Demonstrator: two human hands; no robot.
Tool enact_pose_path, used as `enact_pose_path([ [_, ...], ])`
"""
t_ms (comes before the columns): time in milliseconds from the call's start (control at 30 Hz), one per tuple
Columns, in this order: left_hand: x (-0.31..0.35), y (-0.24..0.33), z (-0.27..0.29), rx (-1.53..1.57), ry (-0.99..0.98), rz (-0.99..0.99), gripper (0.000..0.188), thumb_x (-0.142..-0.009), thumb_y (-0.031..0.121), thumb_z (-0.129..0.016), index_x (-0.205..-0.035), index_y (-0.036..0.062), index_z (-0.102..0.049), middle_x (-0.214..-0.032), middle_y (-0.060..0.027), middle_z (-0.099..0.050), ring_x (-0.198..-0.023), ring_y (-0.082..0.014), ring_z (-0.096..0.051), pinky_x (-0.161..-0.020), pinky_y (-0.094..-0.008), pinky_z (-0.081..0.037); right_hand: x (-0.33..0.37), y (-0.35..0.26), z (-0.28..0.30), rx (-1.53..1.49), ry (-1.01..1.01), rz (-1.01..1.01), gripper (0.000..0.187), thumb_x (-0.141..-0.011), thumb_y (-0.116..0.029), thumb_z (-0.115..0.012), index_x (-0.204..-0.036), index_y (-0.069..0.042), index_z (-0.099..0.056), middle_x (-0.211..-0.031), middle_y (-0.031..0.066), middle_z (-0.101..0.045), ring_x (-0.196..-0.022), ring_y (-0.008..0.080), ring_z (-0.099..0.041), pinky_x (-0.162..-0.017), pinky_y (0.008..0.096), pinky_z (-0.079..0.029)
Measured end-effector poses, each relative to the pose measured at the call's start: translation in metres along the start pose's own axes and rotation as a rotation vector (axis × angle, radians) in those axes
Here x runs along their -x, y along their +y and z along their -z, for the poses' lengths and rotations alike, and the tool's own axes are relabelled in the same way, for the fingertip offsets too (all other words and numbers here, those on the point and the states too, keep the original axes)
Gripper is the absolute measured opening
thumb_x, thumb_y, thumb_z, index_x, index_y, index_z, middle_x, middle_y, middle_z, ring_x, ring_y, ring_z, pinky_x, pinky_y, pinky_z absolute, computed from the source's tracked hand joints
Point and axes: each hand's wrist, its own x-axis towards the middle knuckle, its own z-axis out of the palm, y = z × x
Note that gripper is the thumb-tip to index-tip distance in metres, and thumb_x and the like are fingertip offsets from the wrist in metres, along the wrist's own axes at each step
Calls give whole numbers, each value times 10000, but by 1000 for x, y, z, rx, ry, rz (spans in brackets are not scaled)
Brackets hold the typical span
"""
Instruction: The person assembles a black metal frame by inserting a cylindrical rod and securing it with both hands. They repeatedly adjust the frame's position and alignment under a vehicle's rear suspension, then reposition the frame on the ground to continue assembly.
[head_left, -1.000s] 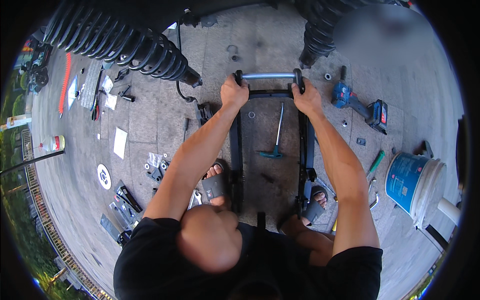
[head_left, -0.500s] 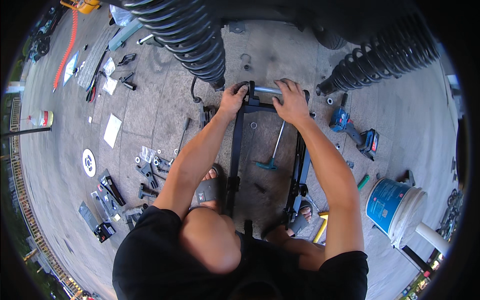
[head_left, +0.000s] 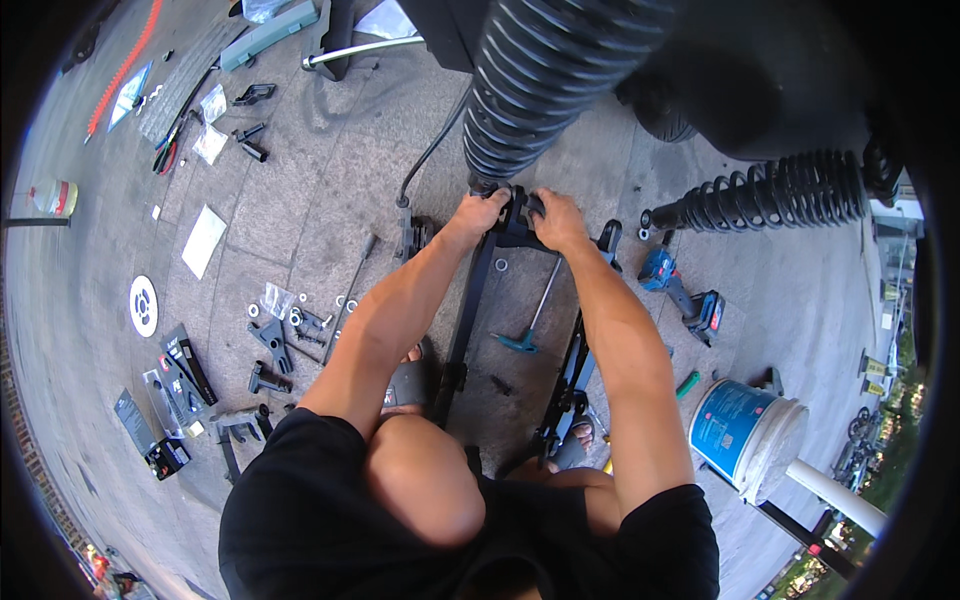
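Between my feet lies a black metal swingarm-like frame point(head_left: 466, 305) with two long bars. My left hand point(head_left: 480, 215) is closed around its far left corner, touching the bottom end of a black coil-spring shock absorber point(head_left: 550, 95). On the other side of that corner, my right hand point(head_left: 560, 219) curls its fingers over the frame's end lug; the fingertips are partly hidden. A second shock absorber point(head_left: 780, 195) hangs to the right, apart from my hands. A green T-handle wrench point(head_left: 518, 341) lies on the ground between the bars.
A blue cordless power tool point(head_left: 680, 287) and a white bucket with a blue label point(head_left: 745, 435) stand to the right. On the left lie a white disc point(head_left: 143, 306), a white paper point(head_left: 203, 241), small bags and several black parts. A cable point(head_left: 432, 150) hangs beside the left shock absorber.
My right hand has moved left, off the silver rod, toward my left hand. The frame's far left corner now meets the left shock absorber's lower end. The view has shifted right.
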Motion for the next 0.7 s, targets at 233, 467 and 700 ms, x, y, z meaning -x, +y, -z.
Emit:
enact_pose_path([
  [233, 2, -8, -11, -179, 93, -29, 388, -917, 273, -611, -1215, 26, -587, -1090, -117, -656, -989, -192, -606, -835, -320, -488, 2, -8, 19, -283, 256, -199, 313, -833, -177, -572, -1095, -8, -570, -913, 243, -641, -839, 404, -636, -752, 451, -489],
  [467, 0, -11, -8, 126, 22, -25, 256, -881, 153, -647, -1110, 39, -665, -972, -79, -690, -869, -162, -612, -803, -302, -475, -38, -20, 30, -180, -128, -193, 423, -837, -348, -600, -1098, -18, -642, -1023, 242, -666, -988, 404, -633, -812, 418, -486],
  [700, 15, 1, -5, 84, -7, -14, 276, -926, 135, -600, -1168, 9, -641, -1031, -84, -688, -911, -161, -616, -825, -299, -474, -46, -5, 52, -1175, -353, -763, 139, -929, -203, -580, -839, -98, -572, -700, 14, -559, -465, 98, -434, -486, 289, -405],
])
